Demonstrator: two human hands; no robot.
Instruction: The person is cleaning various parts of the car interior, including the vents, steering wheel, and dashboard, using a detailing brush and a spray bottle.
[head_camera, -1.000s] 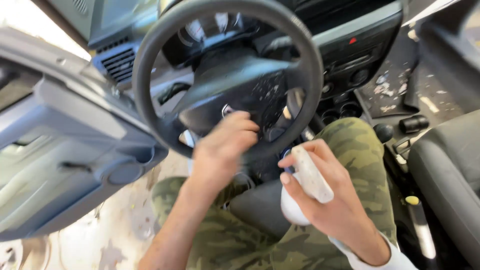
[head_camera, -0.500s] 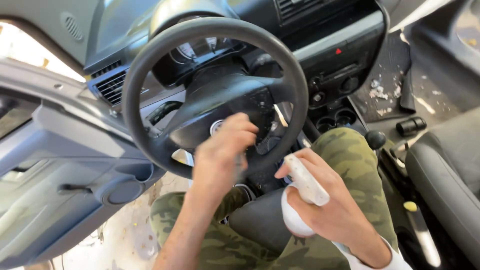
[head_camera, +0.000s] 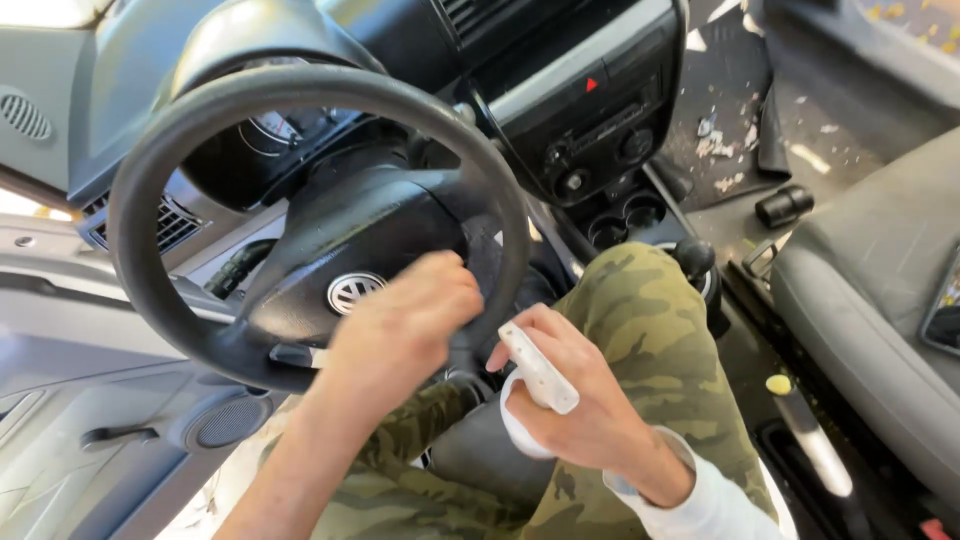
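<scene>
Hands sit low by the steering wheel (head_camera: 300, 215): left hand (head_camera: 405, 320) curled against its hub, contents hidden; right hand (head_camera: 575, 405) wrapped around a white spray bottle (head_camera: 535, 375) above the lap. Aiming the nozzle close at the hub would limit overspray.

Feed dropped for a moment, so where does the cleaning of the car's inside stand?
Nothing looks finished that I can confirm. In hand: the left hand is at the steering wheel, lower right of the hub, while the right hand grips a white spray bottle. Left: the passenger footwell is littered with scraps.
</scene>
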